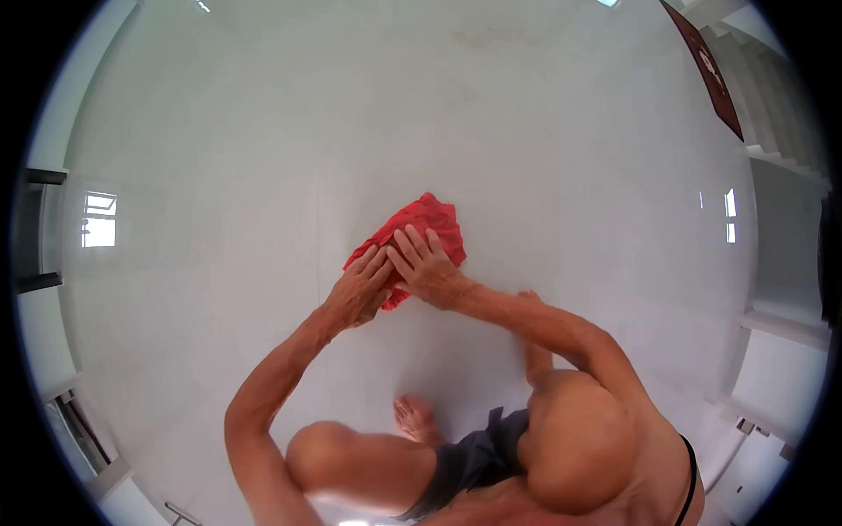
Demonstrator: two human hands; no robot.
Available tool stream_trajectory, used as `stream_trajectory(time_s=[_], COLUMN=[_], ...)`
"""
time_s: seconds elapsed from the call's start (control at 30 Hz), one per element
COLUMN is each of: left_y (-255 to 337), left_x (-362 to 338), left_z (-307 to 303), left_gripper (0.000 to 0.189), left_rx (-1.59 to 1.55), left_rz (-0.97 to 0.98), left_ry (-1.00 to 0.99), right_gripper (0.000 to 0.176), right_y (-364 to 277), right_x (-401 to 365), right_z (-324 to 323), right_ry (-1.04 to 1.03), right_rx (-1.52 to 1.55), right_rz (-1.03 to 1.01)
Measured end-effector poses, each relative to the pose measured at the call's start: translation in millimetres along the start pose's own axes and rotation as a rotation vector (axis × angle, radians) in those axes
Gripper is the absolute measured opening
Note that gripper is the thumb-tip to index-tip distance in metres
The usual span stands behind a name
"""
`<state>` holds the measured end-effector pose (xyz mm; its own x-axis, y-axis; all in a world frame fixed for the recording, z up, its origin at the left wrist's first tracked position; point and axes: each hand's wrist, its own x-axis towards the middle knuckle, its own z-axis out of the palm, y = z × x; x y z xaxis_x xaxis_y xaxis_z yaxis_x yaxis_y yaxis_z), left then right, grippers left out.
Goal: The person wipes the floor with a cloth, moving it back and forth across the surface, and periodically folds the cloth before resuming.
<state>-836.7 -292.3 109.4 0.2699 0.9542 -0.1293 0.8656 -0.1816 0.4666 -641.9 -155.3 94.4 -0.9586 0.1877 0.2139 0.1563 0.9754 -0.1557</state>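
A crumpled red cloth point(430, 219) lies on the glossy pale floor point(263, 158) in the middle of the head view. My left hand point(358, 289) presses on the cloth's near left part, its fingers stretched out. Flat on the cloth's middle and right part rests my right hand point(430, 270), fingers spread. The two hands meet at the fingertips of the left and the side of the right. Part of the cloth is hidden beneath them.
My bare feet point(417, 419) and bent knees are close in front of me. A dark red mat point(706, 70) lies by the stairs point(767, 96) at the upper right. A dark-framed opening point(39, 230) is at the left wall. Window light reflects off the floor.
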Motion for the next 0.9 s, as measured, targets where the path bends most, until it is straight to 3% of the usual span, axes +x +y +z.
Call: stream_trajectory(time_s=[0.13,0.23,0.4,0.53,0.73,0.9], left_y=[2,17,30,49,48,132], left_x=[8,7,16,25,68,193], left_z=[-7,5,56,70,62,92], left_gripper=[0.072,0.073,0.074,0.072,0.075,0.074], left_rx=[0.049,-0.023,0.056,0.002,-0.017,-0.222], left_rz=[0.005,-0.195,-0.357,-0.465,-0.289,-0.099], left_ry=[-0.046,0.02,0.296,0.404,0.366,0.352], right_gripper=[0.067,0.062,0.055,0.049,0.047,0.046], right_y=[14,14,17,21,39,98], right_x=[2,5,4,-2,-24,-144], right_z=[8,17,23,23,10,-31], right_ry=[0.08,0.149,0.214,0.244,0.253,0.267], right_rx=[0.064,0.141,0.203,0.186,0.079,-0.042], right_rz=[-0.007,0.033,0.052,0.051,0.238,0.641])
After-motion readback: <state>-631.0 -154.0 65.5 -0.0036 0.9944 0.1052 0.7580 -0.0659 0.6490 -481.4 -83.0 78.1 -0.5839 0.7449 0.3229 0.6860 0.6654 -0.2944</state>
